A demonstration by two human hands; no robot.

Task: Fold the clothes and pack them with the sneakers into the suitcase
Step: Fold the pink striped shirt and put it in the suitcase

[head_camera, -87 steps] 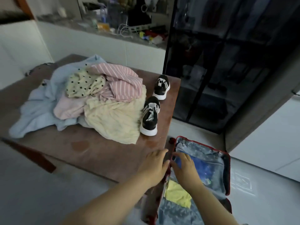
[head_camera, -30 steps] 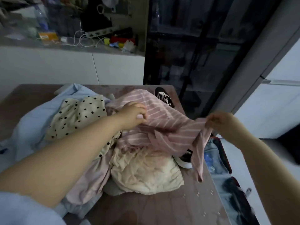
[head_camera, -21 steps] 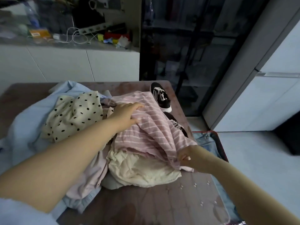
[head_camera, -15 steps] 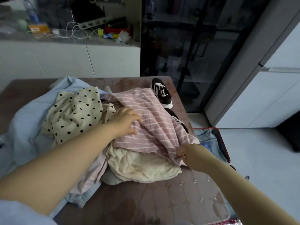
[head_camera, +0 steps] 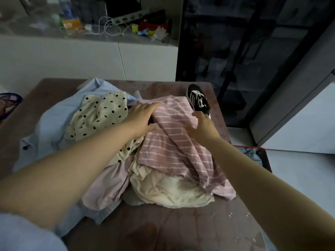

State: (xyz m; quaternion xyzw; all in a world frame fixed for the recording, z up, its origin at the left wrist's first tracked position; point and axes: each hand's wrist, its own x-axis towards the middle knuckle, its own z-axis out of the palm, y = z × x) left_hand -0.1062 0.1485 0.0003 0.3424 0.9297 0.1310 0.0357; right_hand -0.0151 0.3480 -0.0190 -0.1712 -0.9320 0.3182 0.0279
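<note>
left hand (head_camera: 143, 118), right hand (head_camera: 203, 129) on striped shirt (head_camera: 174, 147), sneaker (head_camera: 198, 100) beyond

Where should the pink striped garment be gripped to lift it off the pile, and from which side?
Probably pinch the pink striped garment along its far edge at two spread points, coming from above. It lies uppermost, draped over the cream garment, and the left hand and right hand rest near that edge.

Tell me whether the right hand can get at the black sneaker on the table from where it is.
Probably yes. The right hand rests open on the pink striped garment, its fingertips just short of the black sneaker, which stands in plain view on the table with nothing between them.
</note>
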